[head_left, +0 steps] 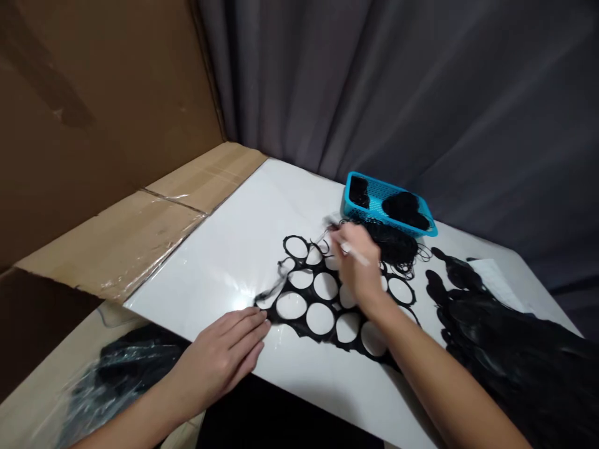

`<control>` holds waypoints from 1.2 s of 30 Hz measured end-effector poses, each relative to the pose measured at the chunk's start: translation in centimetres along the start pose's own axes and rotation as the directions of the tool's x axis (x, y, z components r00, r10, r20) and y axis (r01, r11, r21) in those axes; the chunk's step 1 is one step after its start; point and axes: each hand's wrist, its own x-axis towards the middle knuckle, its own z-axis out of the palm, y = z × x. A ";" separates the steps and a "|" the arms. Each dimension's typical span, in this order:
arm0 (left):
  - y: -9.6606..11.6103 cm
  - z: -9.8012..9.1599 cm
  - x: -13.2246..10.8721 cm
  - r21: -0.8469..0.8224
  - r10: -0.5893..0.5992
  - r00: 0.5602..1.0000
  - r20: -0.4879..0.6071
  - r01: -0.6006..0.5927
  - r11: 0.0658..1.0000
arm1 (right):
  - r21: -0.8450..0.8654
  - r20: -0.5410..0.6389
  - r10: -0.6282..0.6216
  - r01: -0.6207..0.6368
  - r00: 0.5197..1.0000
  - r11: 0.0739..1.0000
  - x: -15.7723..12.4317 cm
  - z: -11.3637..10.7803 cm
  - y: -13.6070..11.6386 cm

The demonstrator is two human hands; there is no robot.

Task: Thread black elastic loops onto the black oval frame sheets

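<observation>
A black rubbery sheet (306, 293) with several round holes lies on the white table top (243, 243). My left hand (224, 355) rests flat, fingers stretched out, its fingertips pressing the sheet's near left corner. My right hand (358, 262) is over the sheet's far side, fingers closed around a thin white stick-like tool (354, 253). Its fingertips are blurred by motion. A tangle of thin black rings (395, 246) lies just beyond that hand.
A turquoise basket (355, 215) holding black pieces stands at the back. A heap of black sheets (505, 337) and a white paper (496, 280) lie at the right. Cardboard (131, 231) borders the left, with a plastic bag (116, 374) below it. A grey curtain (421, 93) hangs behind.
</observation>
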 end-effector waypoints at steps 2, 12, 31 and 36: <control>-0.6 -0.4 0.3 -0.043 0.002 0.999 0.038 -0.001 0.999 | -0.048 -0.098 0.108 -0.113 0.989 0.992 1.1 -3.1 2.0; 2.9 0.4 14.3 -0.726 0.064 0.901 0.430 0.303 0.617 | 0.368 0.900 0.077 -0.844 0.428 0.391 -6.5 -9.1 -1.4; 4.9 7.3 20.3 -0.570 0.029 0.614 0.789 0.748 -0.340 | 0.545 0.424 0.514 -0.664 0.745 0.512 -7.8 -10.9 3.8; 5.0 7.3 20.0 -0.617 -0.004 0.634 0.773 0.751 -0.236 | 0.688 0.445 0.543 -0.660 0.712 0.302 -7.8 -10.0 3.7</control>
